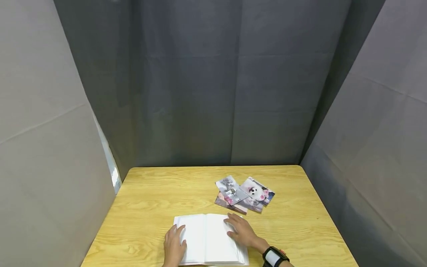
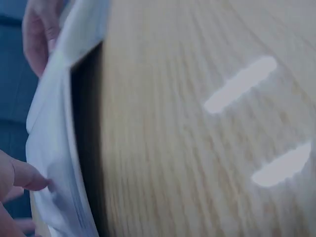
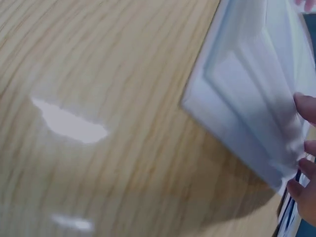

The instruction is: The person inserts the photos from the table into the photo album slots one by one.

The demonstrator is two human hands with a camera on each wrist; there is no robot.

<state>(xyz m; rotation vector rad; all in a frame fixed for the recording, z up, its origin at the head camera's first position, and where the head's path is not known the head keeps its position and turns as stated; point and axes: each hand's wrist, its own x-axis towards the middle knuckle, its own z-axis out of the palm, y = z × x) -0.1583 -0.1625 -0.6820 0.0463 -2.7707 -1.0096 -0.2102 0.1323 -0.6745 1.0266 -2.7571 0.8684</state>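
An open album [image 1: 221, 241] with blank white pages lies at the near edge of the table. My left hand [image 1: 174, 245] rests at its left side, thumb over the left page and the other fingers along the outer edge. On the right page, the fingertips of my right hand [image 1: 242, 230] touch near the upper right corner, with the thumb lower on the same page. Layered page edges [image 3: 247, 94] fan out beside the right hand in the right wrist view. From the left wrist, the cover's edge [image 2: 74, 143] shows with a dark gap under it.
Several overlapping photo prints [image 1: 231, 190] lie just beyond the album's right page, one showing a white dog [image 1: 256, 191]. The wooden table [image 1: 150, 200] ends at a dark curtain [image 1: 186, 92]. Light grey fabric walls [image 1: 377, 148] stand on both sides. A black wristband [image 1: 275, 256] circles my right wrist.
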